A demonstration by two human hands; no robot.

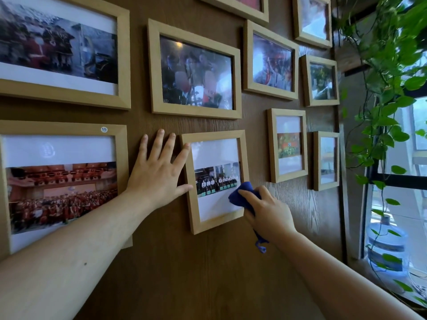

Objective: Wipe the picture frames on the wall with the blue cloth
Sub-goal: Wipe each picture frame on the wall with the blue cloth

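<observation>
Several light wooden picture frames hang on a brown wood-grain wall (208,262). A small upright frame (193,204) with a group photo hangs low in the middle. My left hand (159,174) lies flat on the wall, fingers spread, its thumb and forefinger touching that frame's left edge. My right hand (265,211) grips a bunched blue cloth (242,192) and presses it against the lower right of the frame's glass. A tail of the cloth hangs below my wrist.
A large frame (64,129) marked 19 hangs to the left, a wide frame (196,113) above, and smaller frames (272,146) to the right. A trailing green plant (388,88), a window (397,179) and a blue water bottle (385,248) stand at the right.
</observation>
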